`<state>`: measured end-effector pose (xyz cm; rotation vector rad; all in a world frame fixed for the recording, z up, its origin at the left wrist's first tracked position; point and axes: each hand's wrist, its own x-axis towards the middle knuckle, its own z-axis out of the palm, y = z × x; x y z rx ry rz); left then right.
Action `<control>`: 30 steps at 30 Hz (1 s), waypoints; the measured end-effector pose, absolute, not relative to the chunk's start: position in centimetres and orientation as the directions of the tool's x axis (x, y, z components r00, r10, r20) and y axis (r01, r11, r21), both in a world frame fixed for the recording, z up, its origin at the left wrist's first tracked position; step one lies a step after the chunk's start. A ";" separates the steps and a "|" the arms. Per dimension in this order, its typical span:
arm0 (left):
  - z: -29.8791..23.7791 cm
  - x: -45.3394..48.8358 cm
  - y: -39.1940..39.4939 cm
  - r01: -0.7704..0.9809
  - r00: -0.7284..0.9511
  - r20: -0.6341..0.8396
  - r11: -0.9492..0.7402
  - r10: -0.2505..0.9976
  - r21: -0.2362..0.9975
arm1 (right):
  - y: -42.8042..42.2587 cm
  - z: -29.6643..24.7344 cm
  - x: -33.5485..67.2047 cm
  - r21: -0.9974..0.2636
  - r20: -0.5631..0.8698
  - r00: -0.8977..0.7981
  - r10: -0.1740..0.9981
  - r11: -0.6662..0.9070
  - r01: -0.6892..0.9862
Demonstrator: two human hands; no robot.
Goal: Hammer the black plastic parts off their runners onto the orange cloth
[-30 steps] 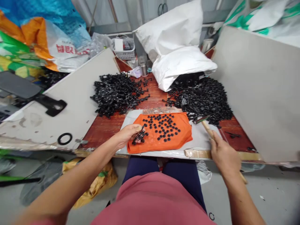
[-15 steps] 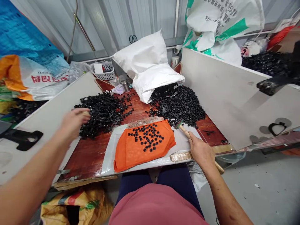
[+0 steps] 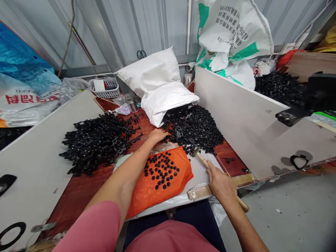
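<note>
My right hand (image 3: 223,185) is wrapped round the wooden handle of a hammer (image 3: 202,159), its head resting near the front of a heap of small black parts (image 3: 199,126). My left hand (image 3: 157,135) reaches across the orange cloth (image 3: 181,182) to the left edge of that heap. Its fingers stretch towards the loose pieces, fingertips partly hidden among them. Several round black pieces (image 3: 162,171) stand spread out on the cloth, which lies over a pale board (image 3: 202,178). Left of my forearm lies a heap of black strap-like pieces (image 3: 97,140).
A white sack (image 3: 168,87) lies with its mouth over the right-hand heap. Pale side panels (image 3: 231,115) flank the red-brown table (image 3: 63,206). At the back are a white basket (image 3: 107,89), a metal canister (image 3: 132,104) and a mug (image 3: 188,79).
My left hand has moved right, from beside the strap-like heap to the edge of the small-parts heap. My right hand still holds the hammer. The view has shifted somewhat.
</note>
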<state>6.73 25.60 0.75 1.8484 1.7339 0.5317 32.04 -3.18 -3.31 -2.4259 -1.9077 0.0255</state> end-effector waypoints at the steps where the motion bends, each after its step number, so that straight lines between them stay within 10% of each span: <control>1: 0.4 7.0 25.9 0.761 0.097 -0.116 0.001 0.988 0.649 | -3.2 -3.4 32.0 -0.054 0.015 0.235 0.972 -0.234 0.971; 10: 1.8 6.0 21.8 0.341 0.182 -0.168 0.098 0.969 0.935 | -2.9 -2.9 31.8 -0.057 0.004 0.263 0.965 -0.262 0.963; 19: 5.9 1.7 10.2 -0.158 0.347 -0.107 0.171 0.932 0.973 | -3.0 -2.1 31.5 -0.051 0.011 0.275 0.961 -0.274 0.960; 30: 0.9 -2.8 -0.7 -0.031 0.103 -0.152 0.156 0.983 0.987 | -2.7 -2.2 32.3 -0.063 -0.038 0.248 0.968 -0.250 0.966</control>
